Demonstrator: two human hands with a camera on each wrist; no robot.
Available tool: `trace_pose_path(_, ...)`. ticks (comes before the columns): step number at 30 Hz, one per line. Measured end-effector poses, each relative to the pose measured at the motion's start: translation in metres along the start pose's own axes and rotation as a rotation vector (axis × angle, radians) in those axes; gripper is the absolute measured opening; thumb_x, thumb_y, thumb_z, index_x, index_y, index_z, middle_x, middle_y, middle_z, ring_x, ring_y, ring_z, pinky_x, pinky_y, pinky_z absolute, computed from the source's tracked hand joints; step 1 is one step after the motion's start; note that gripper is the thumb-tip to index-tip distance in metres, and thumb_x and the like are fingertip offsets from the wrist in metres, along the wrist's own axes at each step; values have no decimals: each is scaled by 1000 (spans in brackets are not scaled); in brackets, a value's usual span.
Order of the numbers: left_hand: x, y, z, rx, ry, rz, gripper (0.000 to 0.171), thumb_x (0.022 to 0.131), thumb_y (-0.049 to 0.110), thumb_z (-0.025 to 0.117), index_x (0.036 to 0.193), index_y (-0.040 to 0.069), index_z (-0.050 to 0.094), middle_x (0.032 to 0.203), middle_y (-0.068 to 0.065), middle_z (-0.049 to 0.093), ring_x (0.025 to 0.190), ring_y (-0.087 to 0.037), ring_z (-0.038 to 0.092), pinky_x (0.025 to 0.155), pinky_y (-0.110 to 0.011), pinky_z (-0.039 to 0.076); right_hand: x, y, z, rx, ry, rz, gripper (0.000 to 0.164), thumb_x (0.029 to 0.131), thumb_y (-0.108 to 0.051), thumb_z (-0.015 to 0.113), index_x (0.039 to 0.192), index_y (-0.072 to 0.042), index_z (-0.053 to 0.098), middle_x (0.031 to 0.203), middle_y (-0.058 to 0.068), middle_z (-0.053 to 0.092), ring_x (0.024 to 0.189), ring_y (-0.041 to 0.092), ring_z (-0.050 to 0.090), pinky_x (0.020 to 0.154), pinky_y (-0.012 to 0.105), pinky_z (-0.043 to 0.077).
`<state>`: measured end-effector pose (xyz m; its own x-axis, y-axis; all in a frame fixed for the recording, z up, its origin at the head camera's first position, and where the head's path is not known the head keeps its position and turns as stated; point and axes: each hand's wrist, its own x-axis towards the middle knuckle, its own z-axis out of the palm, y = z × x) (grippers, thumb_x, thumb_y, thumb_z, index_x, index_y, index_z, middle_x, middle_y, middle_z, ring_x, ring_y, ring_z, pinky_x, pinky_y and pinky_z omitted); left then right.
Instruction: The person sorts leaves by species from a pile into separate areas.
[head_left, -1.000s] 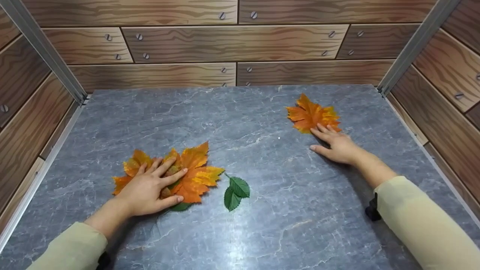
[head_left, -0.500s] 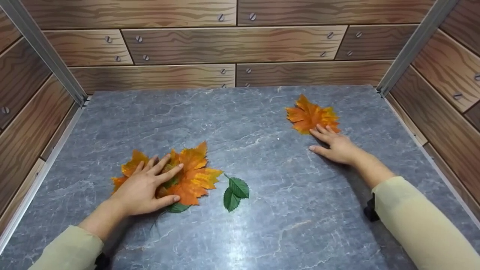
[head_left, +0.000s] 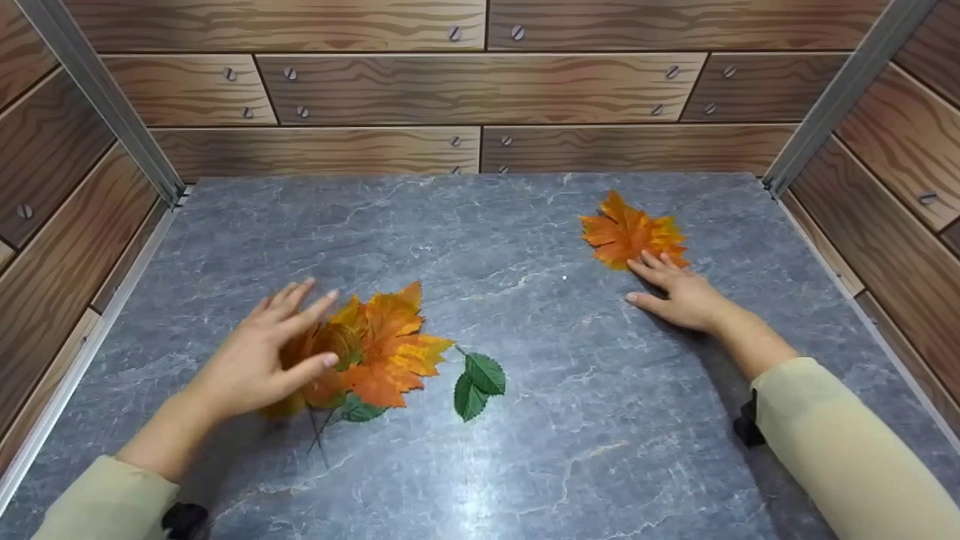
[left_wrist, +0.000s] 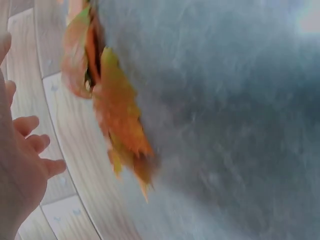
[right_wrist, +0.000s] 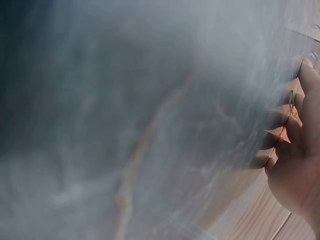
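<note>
Leaf pile: left of centre on the grey marbled tabletop (head_left: 585, 465), I see orange leaves (head_left: 394, 349) with a rounded, blurred middle; pointed lobes aim away and rightward, thin stems (head_left: 316, 435) toward the near edge.
Green sprig: just right of the pile, two leaflets (head_left: 480, 384); its long axis runs near to far, stem tip pointing far-left.
Single orange leaf: far right (head_left: 628, 229), longest point aimed at the plank-patterned back wall (head_left: 480, 86).
Left hand: fingers spread over the pile's left side (head_left: 251, 356), gripping nothing; I cannot tell about contact.
Right hand: fingers extended, thumb apart (head_left: 686, 298), fingertips on the single leaf's near edge.
</note>
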<state>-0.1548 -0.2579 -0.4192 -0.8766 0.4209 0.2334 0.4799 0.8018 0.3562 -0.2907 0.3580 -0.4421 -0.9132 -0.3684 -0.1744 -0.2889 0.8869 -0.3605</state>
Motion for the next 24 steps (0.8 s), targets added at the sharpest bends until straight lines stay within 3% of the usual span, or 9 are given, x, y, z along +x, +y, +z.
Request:
trace_pose_path(1,-1,-2,-3,-23,25,-12,78,101,53,69,168,35,33,172,-15,26,155,-48,28,121,-71,20,0,0,0,-1,2,0,80,108,-60,51,169,-12,31,175,19,14,159,49,5,118,79,7)
trace_pose_path(2,-3,-4,-5,-49,50,-25,77,101,50,70,167,35,34,171,-14,28,146,-48,44,117,-70,33,0,0,0,0,2,1,80,108,-60,51,168,-12,31,175,19,14,159,49,5,118,79,8)
trace_pose_path(5,-9,-11,-11,-134,142,-55,73,101,38,75,165,32,41,167,-14,38,135,-48,56,108,-69,44,1,1,1,3,-3,6,80,108,-61,51,169,-13,30,175,19,13,159,48,4,118,80,7)
trace_pose_path(8,-15,-19,-15,-232,210,-100,73,99,28,78,164,31,44,161,-13,47,129,-46,62,104,-64,50,1,2,0,6,-7,8,81,107,-61,51,169,-13,30,175,19,13,159,48,3,118,79,7)
trace_pose_path(9,-17,-21,-16,-264,223,-122,73,99,26,78,164,31,44,158,-13,51,139,-45,53,112,-62,43,2,2,0,6,-7,7,81,107,-61,51,169,-13,30,175,19,13,159,48,3,118,79,7)
trace_pose_path(12,-23,-30,-17,-369,257,-195,74,99,20,78,164,28,43,149,-16,59,137,-40,56,114,-41,46,2,3,0,7,-5,5,80,107,-61,51,169,-13,30,176,18,12,159,48,2,118,79,7)
trace_pose_path(16,-30,-39,-16,-491,317,-278,71,99,11,76,163,16,44,139,-23,66,125,-15,66,99,-15,49,1,3,1,12,-8,8,81,107,-62,50,169,-14,29,176,17,11,160,47,1,118,80,5)
trace_pose_path(20,-36,-47,-14,-549,311,-356,69,102,14,73,164,12,42,139,-25,65,112,9,63,91,-9,49,1,3,1,17,-9,13,81,107,-63,50,169,-15,29,176,17,10,160,47,0,117,81,4)
trace_pose_path(24,-41,-54,-13,-546,224,-442,72,105,26,71,166,12,36,143,-24,63,122,0,62,92,-6,45,1,4,1,17,-6,12,81,107,-63,50,169,-16,29,176,17,10,160,47,1,117,80,4)
